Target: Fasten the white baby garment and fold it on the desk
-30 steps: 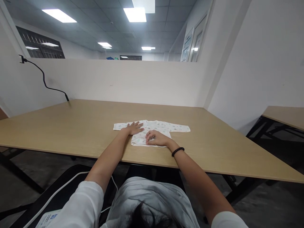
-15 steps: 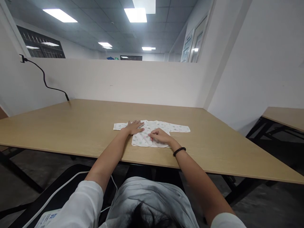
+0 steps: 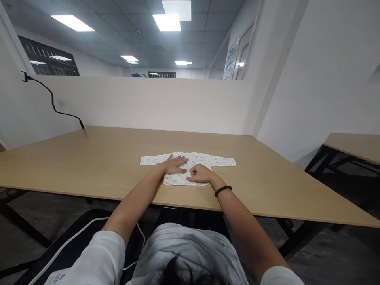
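Note:
A small white baby shirt with a faint print lies spread on the table, its long sleeves stretched out to both sides and its neckline toward the wall. Flat on the left half of its front rests my left hand, fingers spread. Close beside it, my right hand sits over the lower right of the front. Its fingers are curled into a loose fist and the thumb points left along the cloth, with nothing visible in the grasp. My right forearm and hand hide part of the lower hem.
The wooden table runs up to a low white partition. A black bendable holder rises at the far left corner. Another table stands off to the right. A white cable trails beside my left arm.
My left hand has slid right and slightly toward me over the shirt. My right hand has gone from a pinch at the front to curled fingers with the thumb apart.

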The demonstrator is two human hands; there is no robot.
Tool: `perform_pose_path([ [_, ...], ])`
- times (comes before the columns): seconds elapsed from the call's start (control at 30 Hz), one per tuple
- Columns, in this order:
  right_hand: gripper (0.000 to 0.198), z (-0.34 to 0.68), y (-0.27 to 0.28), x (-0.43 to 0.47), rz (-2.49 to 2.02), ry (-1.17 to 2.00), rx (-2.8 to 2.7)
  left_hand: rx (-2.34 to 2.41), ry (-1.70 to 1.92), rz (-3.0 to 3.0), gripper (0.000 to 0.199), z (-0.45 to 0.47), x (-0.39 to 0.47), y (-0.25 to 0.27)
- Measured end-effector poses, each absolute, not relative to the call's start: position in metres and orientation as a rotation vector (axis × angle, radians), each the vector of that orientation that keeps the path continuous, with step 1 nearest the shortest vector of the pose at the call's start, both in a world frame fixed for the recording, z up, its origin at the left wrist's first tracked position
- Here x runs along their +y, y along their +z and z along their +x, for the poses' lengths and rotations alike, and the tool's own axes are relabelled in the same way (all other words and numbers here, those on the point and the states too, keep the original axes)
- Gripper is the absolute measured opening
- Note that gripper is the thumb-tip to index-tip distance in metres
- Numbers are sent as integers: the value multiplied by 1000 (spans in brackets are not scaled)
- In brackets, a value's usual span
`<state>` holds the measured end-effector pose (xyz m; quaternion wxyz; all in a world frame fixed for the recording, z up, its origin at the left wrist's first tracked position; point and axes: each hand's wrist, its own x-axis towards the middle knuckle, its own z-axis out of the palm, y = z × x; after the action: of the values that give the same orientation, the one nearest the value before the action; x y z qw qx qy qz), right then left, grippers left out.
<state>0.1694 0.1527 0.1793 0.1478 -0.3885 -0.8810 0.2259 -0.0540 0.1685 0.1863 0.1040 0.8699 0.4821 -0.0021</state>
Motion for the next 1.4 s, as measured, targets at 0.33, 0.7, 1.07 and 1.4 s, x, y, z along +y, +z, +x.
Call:
perform_pose_path([
  [0.33,14,168,178,160,-1015,887,-2306,1402,12,2493,76,-45,170,175],
  [0.7,31,172,179,163,-997,872,-2377,1406,78,2602,68,-42,174,174],
  [1.07,26,183,182,169,-1339,1030,-2168,1594,107,2583,61,-45,180,171],
  [1.4,34,202,197,168,-1301,1997,-2277,1880,56,2422,65,-63,186,161],
])
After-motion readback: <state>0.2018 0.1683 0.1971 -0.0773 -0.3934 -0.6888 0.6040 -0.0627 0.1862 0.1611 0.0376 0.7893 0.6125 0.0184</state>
